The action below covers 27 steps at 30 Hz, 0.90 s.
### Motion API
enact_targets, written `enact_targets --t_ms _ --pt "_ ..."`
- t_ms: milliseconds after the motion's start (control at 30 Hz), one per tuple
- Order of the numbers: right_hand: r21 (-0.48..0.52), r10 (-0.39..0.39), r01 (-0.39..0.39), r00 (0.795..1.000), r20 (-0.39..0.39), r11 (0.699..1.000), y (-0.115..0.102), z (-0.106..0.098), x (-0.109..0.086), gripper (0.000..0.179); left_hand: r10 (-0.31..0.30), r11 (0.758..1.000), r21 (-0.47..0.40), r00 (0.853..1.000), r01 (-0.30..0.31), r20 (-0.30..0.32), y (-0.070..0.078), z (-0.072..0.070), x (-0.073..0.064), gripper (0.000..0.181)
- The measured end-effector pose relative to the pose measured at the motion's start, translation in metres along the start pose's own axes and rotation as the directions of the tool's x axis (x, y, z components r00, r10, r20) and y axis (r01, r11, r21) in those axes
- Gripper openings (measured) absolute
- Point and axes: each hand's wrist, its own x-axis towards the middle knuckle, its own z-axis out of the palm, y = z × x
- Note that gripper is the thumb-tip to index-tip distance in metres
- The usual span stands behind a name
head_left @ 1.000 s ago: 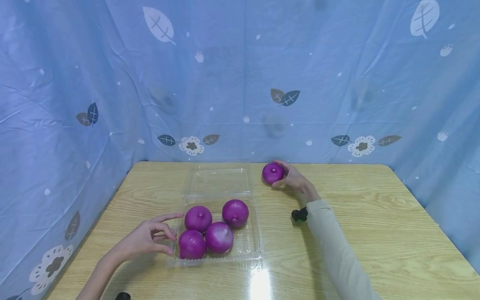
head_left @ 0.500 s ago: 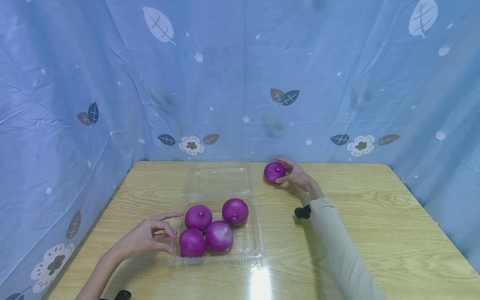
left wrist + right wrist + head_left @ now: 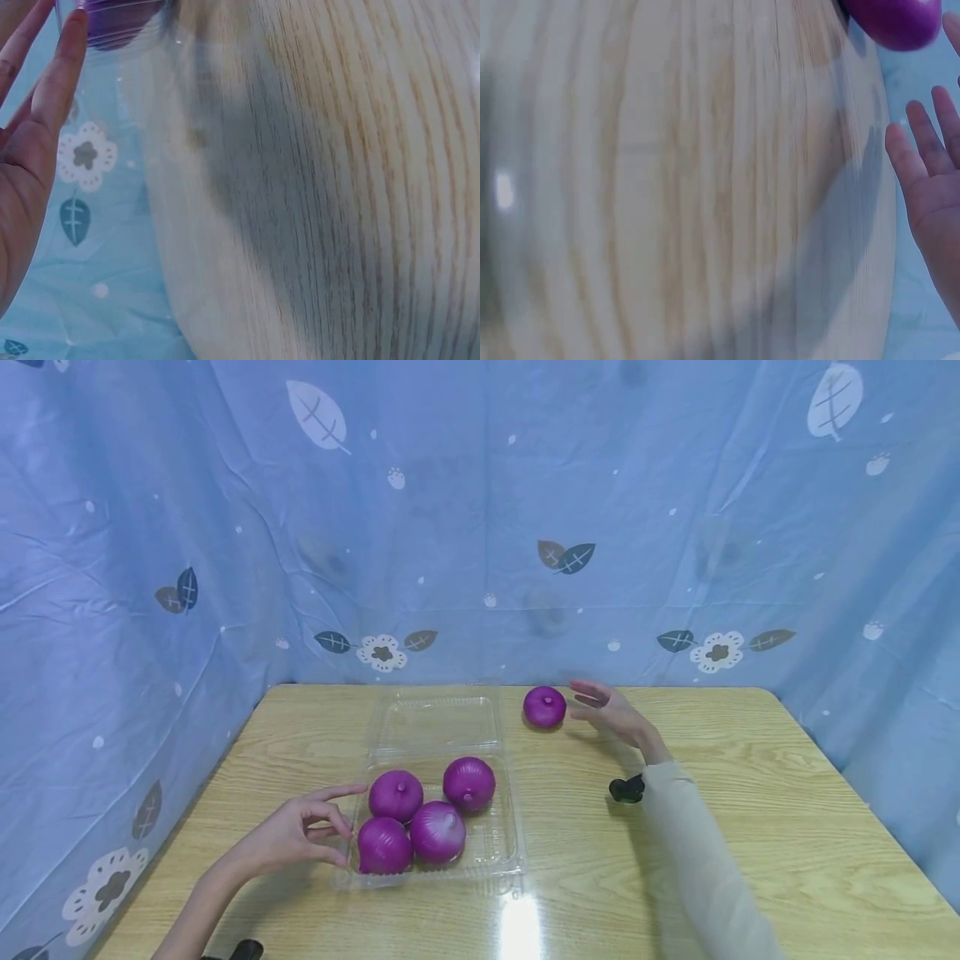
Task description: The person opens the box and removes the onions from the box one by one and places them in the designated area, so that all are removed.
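Several purple onions, one of them the pale-topped onion point(image 3: 438, 832), sit in the base of a clear plastic clamshell container point(image 3: 491, 852), its lid point(image 3: 438, 720) laid back flat behind. At the container's left side is my left hand point(image 3: 288, 837), thumb and fingers spread with the fingertips right at the wall. In the left wrist view a finger point(image 3: 61, 82) lies against the clear plastic. One more onion point(image 3: 543, 707) rests on the table's far part, right of the lid. Just right of it my right hand point(image 3: 617, 717) stands with fingers extended, a small gap between them.
The wooden table point(image 3: 750, 810) has a blue patterned curtain point(image 3: 480, 510) along its back and sides. A black wrist device point(image 3: 626, 789) shows under the right sleeve point(image 3: 701, 860). Glare point(image 3: 520, 927) shines on the table near the front.
My right hand has let go of the onion and drawn back to the right. The onion stays at the far side. My left hand has hardly moved.
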Motion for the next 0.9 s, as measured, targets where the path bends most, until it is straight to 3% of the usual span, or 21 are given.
enact_targets --t_ms 433,900 --pt "-0.025 -0.005 0.006 0.999 0.046 1.0 0.001 -0.015 -0.031 0.06 0.043 0.999 -0.013 0.999 -0.042 0.014 -0.005 -0.002 0.001 0.017" --pt "0.039 -0.031 0.022 0.969 0.246 0.999 -0.009 0.016 -0.065 0.054 0.045 0.999 -0.011 0.999 -0.045 0.015 -0.003 -0.001 0.0 0.016"
